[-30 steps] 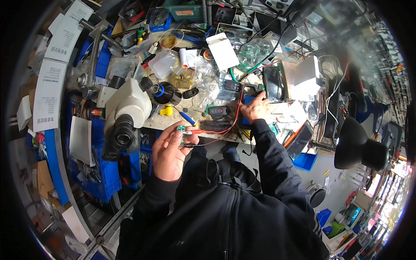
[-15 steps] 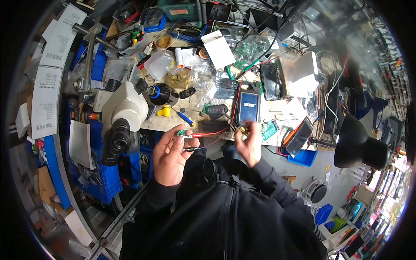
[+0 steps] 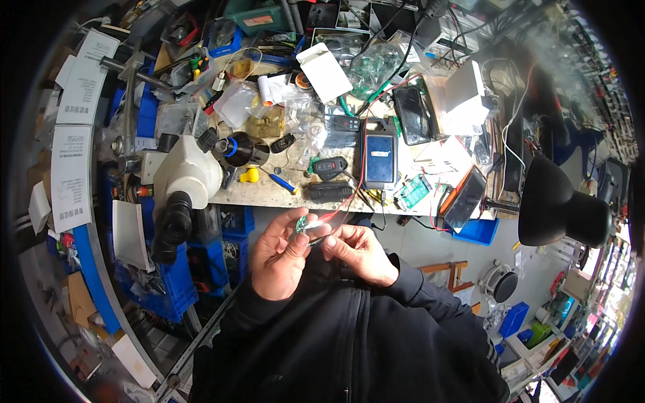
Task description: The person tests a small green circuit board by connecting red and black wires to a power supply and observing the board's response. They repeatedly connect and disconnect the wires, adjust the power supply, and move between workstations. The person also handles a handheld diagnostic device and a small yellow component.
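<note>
Both hands are close together in front of the bench edge. My left hand is closed, pinching a small green circuit board between thumb and fingers. A red-sleeved probe on a thin wire runs to that board. My right hand is closed beside it, thumb and forefinger pinched at a thin black probe; its tip is hard to make out. Up on the bench lies a handheld device with a lit blue screen, and a dark key fob left of it.
A microscope stands at left and a black lamp head at right. The bench also carries a blue-handled screwdriver, a dark bottle, a green board and a phone-like device. A blue tray sits below the right edge.
My right hand has come left and down from near the handheld device to the left hand, and now pinches the black probe. The left hand has shifted slightly right and down with the board.
</note>
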The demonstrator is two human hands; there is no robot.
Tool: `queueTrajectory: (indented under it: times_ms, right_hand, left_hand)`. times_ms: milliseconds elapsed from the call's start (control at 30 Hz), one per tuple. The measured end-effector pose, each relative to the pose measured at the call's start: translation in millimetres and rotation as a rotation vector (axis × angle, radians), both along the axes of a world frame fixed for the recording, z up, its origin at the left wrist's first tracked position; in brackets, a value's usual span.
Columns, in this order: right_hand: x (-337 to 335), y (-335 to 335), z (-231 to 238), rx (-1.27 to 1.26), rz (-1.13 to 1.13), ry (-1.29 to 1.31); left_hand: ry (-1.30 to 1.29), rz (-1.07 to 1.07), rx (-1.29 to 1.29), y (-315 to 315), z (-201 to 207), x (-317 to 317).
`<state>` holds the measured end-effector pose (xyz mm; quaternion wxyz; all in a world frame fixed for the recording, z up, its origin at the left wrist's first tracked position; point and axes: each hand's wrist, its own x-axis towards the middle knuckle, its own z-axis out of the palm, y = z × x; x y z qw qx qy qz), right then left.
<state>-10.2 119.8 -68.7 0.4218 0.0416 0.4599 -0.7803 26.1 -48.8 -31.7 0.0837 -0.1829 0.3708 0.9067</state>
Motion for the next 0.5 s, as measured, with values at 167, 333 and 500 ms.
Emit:
queueTrajectory:
  times_ms: [167, 333, 500]
  right_hand:
    - [4, -1, 11, 0.427, -0.083, 0.484]
    - [-14, 0, 25, 0.613, -0.261, 1.192]
    - [-36, -1, 28, 0.563, -0.004, 1.276]
  left_hand:
    - [-0.024, 0.028, 0.139, -1, -1, 2]
    - [-0.013, -0.002, 0.128, -2, -2, 3]
    - [-0.014, -0.034, -0.027, -2, 0, 4]
